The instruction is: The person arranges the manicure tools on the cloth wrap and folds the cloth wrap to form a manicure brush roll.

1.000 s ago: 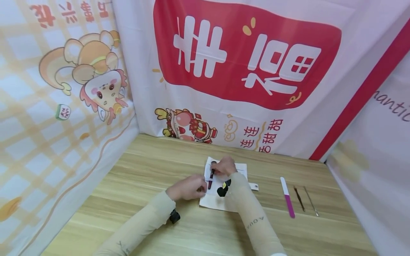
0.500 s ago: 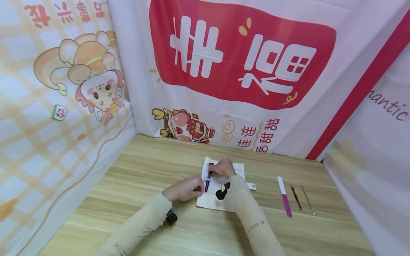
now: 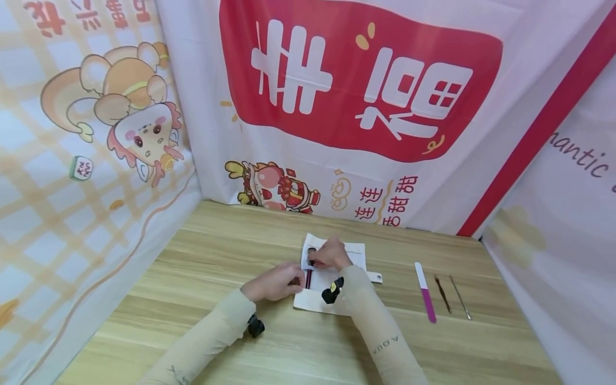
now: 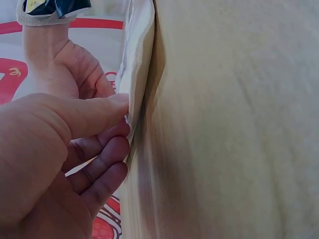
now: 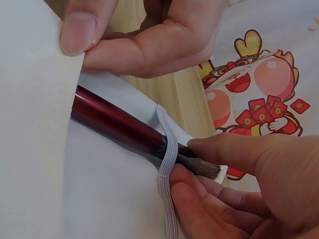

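A makeup brush (image 5: 119,122) with a dark red handle and short brown bristles lies along an unfolded white case (image 3: 313,302). It passes under a white elastic band (image 5: 168,169), and its handle end is hidden behind the case's pocket flap (image 5: 35,114). With thumb and fingers, my right hand (image 3: 332,254) pinches the brush near its bristles, just beyond the band. My left hand (image 3: 276,282) pinches the flap's edge at the case's left side; the left wrist view also shows this grip on the fabric (image 4: 134,64).
To the right on the wooden table (image 3: 240,347) lie a white and purple nail file (image 3: 425,292), a thin brown tool (image 3: 443,294) and a thin metal tool (image 3: 460,297). A snap strap (image 3: 375,277) sticks out from the case. Printed cloth walls (image 3: 366,107) surround the table.
My right hand has slid the brush along the case towards the pocket flap, and its handle end is now behind the flap. My left hand stays at the case's left edge.
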Available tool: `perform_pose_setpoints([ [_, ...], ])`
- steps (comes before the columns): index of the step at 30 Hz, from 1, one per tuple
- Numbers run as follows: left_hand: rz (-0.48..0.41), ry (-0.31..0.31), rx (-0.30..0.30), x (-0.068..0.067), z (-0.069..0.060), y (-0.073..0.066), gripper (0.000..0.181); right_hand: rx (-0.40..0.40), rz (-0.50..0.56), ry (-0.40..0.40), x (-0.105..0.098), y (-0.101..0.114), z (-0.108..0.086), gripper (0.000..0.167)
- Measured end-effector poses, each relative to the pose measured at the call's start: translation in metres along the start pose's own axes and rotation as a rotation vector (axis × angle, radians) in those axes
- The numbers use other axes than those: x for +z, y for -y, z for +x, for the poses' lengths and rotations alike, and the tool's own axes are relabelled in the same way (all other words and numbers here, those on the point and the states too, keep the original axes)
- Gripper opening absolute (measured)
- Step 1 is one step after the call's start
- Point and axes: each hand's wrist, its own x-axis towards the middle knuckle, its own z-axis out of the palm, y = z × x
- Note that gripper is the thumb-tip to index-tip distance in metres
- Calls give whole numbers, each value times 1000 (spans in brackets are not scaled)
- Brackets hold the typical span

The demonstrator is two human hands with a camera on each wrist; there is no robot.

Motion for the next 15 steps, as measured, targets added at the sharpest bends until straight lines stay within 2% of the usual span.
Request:
perform_pose_setpoints([
  [9,-19,-25,-12,2,0,0,11,-49,-53,-7,1,-1,-4,17],
  [15,-40,-20,-10,3,1,3,12,-39,-77,9,-2,-3,-5,17],
])
